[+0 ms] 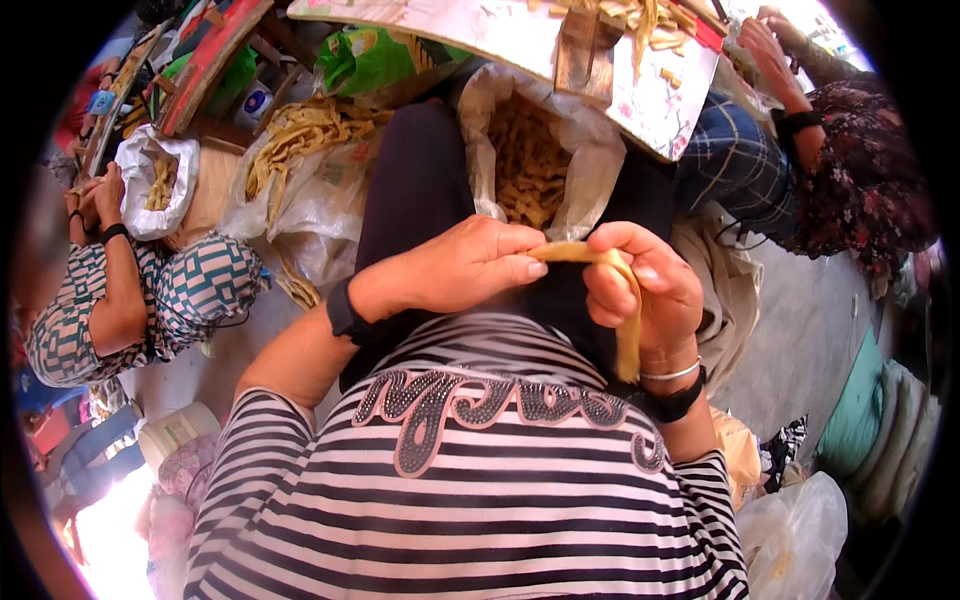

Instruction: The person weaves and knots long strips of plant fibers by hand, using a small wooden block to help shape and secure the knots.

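A limp, flat yellowish strip is stretched between my two hands over my lap; its exact kind I cannot make out. My left hand pinches one end between thumb and forefinger. Curled fingers of my right hand grip it a little further along, and its loose tail hangs down past the palm toward my wrist. Just beyond both hands, between my knees, an open whitish plastic bag holds many short, knotted-looking brownish-yellow pieces.
Ahead stands a pale tabletop bearing a wooden block and more strips. Left of my knee, long strips lie over a clear plastic bag. Co-workers sit at both sides; the left one's hands are beside a white bag.
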The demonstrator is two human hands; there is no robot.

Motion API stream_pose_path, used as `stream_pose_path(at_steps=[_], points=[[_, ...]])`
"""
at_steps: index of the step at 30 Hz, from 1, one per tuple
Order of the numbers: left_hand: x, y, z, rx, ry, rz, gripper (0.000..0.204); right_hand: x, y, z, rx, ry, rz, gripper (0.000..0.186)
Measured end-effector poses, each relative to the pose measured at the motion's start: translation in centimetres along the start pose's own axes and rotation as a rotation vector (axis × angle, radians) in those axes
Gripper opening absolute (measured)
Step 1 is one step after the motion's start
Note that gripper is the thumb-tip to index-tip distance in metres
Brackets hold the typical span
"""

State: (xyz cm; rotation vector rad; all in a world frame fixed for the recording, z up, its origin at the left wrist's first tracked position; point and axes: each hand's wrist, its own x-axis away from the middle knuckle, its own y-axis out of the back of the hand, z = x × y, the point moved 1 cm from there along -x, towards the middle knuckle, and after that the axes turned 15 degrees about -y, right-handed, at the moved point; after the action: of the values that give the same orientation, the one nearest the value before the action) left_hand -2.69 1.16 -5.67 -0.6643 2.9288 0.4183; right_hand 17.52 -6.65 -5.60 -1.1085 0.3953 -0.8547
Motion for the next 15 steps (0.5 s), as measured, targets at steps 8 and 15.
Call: stream_pose_path(at_steps=[8, 15], points=[[-1.1, -3.8, 0.7, -0.038, 0.14, -0.026, 0.021, -0.4, 0.1, 1.3, 1.016, 0.319, -0.56, 0.021], [-1.8, 0.8, 0.4, 0.089, -0.057, -0.197, 0.044, -0.1, -1.6, 2.1, 0.212, 0.283, -0.217, 0.027]])
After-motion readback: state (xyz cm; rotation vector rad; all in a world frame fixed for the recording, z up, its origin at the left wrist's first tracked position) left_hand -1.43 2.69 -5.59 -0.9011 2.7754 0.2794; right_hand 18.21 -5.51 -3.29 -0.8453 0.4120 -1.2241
